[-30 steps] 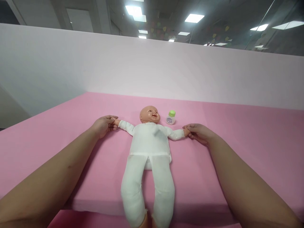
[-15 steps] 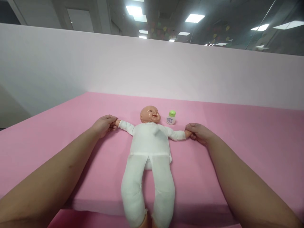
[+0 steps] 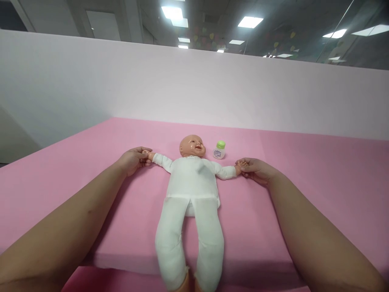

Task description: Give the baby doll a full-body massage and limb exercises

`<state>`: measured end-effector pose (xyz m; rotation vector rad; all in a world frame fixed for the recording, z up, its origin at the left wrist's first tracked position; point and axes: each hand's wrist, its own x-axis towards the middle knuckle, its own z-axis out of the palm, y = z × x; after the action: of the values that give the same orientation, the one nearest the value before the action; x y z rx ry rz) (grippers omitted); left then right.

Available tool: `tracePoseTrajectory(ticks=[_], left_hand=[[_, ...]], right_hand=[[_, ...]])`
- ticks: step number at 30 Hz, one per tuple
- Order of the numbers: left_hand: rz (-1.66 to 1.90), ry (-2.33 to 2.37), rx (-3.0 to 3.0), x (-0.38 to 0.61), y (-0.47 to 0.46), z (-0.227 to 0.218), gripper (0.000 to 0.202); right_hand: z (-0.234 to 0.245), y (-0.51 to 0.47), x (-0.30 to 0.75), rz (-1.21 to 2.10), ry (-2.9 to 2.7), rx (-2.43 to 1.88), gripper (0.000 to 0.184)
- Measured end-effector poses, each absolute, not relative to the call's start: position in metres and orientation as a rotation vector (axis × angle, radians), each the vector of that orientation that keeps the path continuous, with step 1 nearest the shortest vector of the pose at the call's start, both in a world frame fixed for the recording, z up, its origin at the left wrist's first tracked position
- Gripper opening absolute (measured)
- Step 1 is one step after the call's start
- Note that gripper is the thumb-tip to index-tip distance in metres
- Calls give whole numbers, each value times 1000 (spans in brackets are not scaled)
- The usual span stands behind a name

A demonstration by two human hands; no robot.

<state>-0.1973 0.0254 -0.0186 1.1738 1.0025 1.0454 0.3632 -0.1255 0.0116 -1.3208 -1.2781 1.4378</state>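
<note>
A doll (image 3: 192, 190) in white lay face up on the pink mat (image 3: 304, 194), arms spread wide, legs toward the near edge. The left hand (image 3: 133, 159) had its fingers closed on one doll hand; the right hand (image 3: 257, 169) pinched the other. A small bottle (image 3: 219, 150) stood just beside the doll's head.

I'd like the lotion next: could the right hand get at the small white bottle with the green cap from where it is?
Probably yes. The right hand holds the doll's hand, and the small white bottle with the green cap stands just beyond on bare pink mat.
</note>
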Motion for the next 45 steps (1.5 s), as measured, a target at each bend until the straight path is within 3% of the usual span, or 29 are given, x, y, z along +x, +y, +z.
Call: tracePoseTrajectory(ticks=[11, 19, 27, 32, 45], left_hand=[[1075, 1113, 1163, -194, 26, -18, 31], [1057, 1077, 1149, -196, 28, -20, 35], [1030, 995, 1208, -196, 21, -17, 42], [1010, 1004, 1227, -197, 20, -16, 37], [1012, 1048, 1198, -198, 23, -16, 36]], right_hand=[[13, -125, 350, 1280, -1240, -1450, 32], [10, -123, 357, 1331, -1191, -1402, 28], [9, -125, 366, 1451, -1283, -1300, 38], [9, -124, 361, 1370, -1327, -1393, 26], [10, -122, 346, 1217, -1092, -1479, 18]])
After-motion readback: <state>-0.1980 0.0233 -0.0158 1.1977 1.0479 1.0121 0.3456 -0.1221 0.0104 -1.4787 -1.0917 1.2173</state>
